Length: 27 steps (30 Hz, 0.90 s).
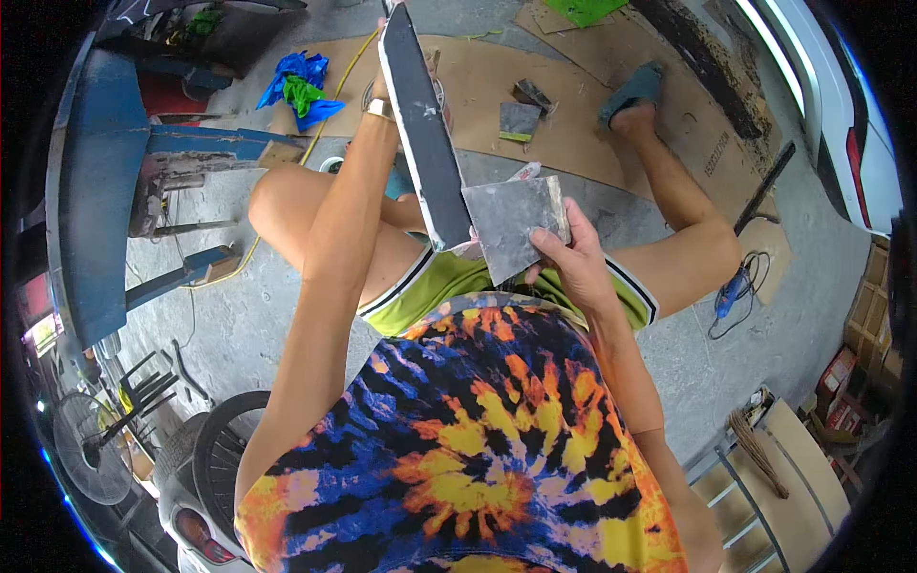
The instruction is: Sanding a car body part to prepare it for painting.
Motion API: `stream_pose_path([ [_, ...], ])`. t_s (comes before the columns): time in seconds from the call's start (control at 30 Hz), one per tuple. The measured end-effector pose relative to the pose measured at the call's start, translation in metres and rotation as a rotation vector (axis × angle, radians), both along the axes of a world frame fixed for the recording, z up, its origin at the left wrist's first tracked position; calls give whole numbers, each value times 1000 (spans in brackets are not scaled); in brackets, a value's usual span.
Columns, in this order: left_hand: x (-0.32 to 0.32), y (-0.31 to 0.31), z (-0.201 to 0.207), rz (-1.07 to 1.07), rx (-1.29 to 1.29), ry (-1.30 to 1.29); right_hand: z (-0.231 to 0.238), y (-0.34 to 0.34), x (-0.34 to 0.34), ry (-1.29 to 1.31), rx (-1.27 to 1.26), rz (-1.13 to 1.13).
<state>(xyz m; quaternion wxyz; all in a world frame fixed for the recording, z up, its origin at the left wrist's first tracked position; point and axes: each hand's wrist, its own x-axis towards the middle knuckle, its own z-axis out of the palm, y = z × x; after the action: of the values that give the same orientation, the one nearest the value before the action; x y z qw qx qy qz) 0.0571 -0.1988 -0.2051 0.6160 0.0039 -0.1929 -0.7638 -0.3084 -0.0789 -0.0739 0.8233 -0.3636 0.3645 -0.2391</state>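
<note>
A long, narrow dark-grey panel (425,134) with rough white edges stands out in front of me, slanting from far left down toward my lap. My left hand (380,78) grips its far end from the left side, and most of those fingers are hidden behind the panel. Between the thumb and fingers of my right hand (573,253) is a flat grey square plate (511,224) with a worn, pale right edge. The plate's left edge overlaps or lies right beside the panel's near end; whether they touch I cannot tell.
Brown cardboard (564,72) covers the floor ahead, with a smaller grey plate (519,121) and a crumpled blue bag (298,86) on it. A yellow cable (336,91) crosses at left. Blue panels (95,191) stand left; a corded blue tool (731,294) lies right.
</note>
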Motion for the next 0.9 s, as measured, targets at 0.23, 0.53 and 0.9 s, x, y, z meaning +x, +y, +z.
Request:
stream_pose_path([
  [0.23,-12,2,21,341,434,-333,10,2,-2,47,-102,-60],
  [0.53,-24,-12,22,495,611,-498,16,9,12,87,-117,-64],
  [0.9,-30,-9,25,500,666,-539,24,8,24,91,-102,-80],
])
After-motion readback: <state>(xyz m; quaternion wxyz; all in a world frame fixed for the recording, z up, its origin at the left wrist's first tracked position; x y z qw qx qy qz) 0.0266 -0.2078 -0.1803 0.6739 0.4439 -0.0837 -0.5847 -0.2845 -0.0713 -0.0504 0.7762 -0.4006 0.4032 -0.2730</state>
